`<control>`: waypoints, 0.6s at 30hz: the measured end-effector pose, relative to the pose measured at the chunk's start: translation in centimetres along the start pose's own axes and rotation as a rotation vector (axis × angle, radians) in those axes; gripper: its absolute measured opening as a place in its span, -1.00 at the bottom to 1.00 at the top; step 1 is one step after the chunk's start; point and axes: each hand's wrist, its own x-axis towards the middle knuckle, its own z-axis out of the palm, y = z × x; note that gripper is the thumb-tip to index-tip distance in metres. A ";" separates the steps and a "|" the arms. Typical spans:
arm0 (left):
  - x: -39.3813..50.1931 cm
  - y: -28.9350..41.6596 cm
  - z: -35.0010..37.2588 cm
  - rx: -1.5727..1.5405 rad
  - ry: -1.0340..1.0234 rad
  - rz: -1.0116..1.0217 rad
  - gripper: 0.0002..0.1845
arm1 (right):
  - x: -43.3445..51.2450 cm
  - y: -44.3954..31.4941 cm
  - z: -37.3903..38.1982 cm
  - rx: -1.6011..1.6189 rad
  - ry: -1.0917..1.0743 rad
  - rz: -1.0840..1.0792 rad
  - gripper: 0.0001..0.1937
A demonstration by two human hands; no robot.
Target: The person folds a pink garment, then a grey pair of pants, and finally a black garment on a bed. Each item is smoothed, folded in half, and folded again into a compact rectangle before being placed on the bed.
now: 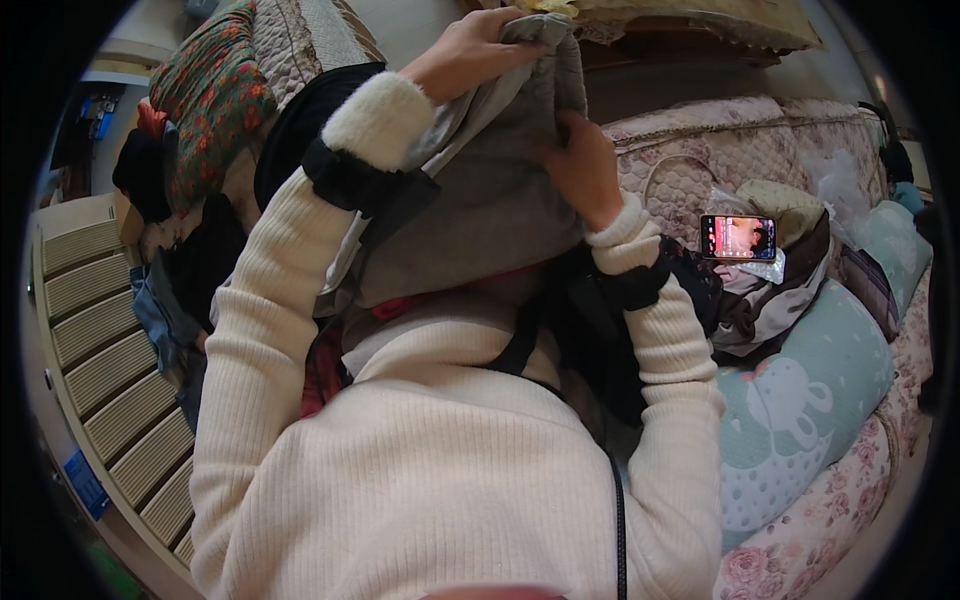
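Observation:
A grey cloth garment (480,217) is spread over my lap, its upper end raised in front of me. My left hand (472,52) grips the bunched edge at the top, fingers closed on the fabric. Lower down and to the right, my right hand (581,169) lies against the garment's right side; it is blurred, and whether its fingers hold the cloth cannot be told. Red fabric (397,304) shows under the garment's lower edge.
To the right, a floral quilted sofa cover (675,142) bears a lit phone (739,238), crumpled clothes (765,307) and a pale green cushion (810,390) with a rabbit print. At left are a patterned pillow (217,90), dark clothes (206,255) and a cream slatted panel (112,360).

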 end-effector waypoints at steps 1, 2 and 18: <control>0.2 -0.3 -0.1 -0.085 -0.019 0.005 -0.79 | 0.2 -0.2 -0.4 -0.017 -0.015 0.025 -0.71; 0.3 -0.6 -0.2 -0.171 -0.035 0.010 -0.78 | -0.1 -0.3 -0.6 -0.085 0.154 -0.147 -0.74; 0.1 -1.0 -1.2 0.097 -0.099 -0.278 -0.54 | 2.4 2.0 1.5 0.248 0.321 -0.014 -0.70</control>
